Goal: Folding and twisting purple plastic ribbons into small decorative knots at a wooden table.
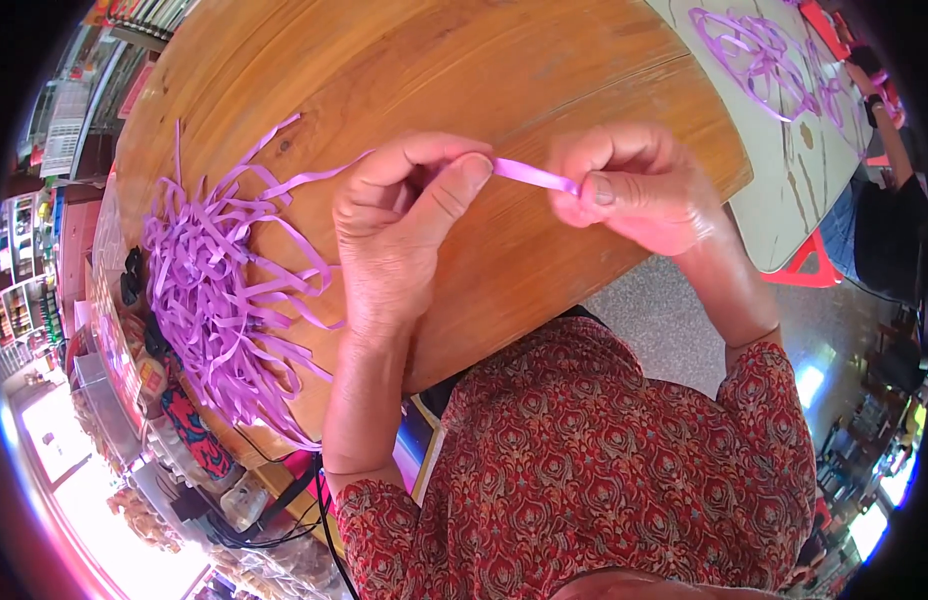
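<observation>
Lilac ribbon [534, 175] spans the gap between both hands, above the wooden bench [464, 70]. Left hand [399, 205]: thumb and fingers clamped on it. Right hand [639, 190], at 3 o'clock from left: fingers likewise. Ribbon heap [209, 290] lies at left hand's 8 o'clock.

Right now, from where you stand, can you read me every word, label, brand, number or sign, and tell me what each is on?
There is no text I can quote.
Ribbon between the left hand and right hand: none seen.
Ribbon pile: none seen.
Shirt: pattern only, no lettering seen.
Goods at the left edge: any print is too small or blurred to read.
</observation>
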`<state>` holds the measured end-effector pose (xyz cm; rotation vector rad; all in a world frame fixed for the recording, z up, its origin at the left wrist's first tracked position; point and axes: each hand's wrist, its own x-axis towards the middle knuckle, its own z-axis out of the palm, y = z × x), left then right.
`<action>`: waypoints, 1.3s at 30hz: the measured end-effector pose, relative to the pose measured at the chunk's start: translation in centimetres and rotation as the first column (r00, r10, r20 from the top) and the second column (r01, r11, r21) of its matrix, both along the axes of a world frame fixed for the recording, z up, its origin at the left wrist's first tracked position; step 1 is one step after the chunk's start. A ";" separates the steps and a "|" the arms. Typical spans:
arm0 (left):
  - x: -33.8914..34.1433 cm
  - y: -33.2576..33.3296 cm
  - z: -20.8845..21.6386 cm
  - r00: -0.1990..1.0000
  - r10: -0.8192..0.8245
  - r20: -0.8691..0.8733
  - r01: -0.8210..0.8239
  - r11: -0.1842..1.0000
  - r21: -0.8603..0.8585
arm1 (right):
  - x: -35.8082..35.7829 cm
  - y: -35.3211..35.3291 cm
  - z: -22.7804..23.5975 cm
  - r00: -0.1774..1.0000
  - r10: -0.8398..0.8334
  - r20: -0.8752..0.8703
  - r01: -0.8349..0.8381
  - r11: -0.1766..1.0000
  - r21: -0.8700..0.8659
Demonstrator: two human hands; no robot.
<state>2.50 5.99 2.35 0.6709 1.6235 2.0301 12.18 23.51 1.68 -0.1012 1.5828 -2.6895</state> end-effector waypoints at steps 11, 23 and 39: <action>2.0 1.2 -1.6 0.965 0.170 -0.201 -0.168 0.985 0.026 | -1.7 -1.1 -0.7 0.877 -0.197 -0.438 0.437 0.705 0.558; 3.0 1.5 -1.4 0.980 0.142 0.142 -0.158 0.981 0.111 | -1.1 -1.9 -0.6 0.770 -0.179 -0.612 0.632 0.342 0.695; 2.6 0.6 -0.8 0.914 -0.017 0.406 -0.071 0.977 0.201 | -1.8 -1.4 0.1 0.863 -0.114 -0.492 0.450 0.616 0.646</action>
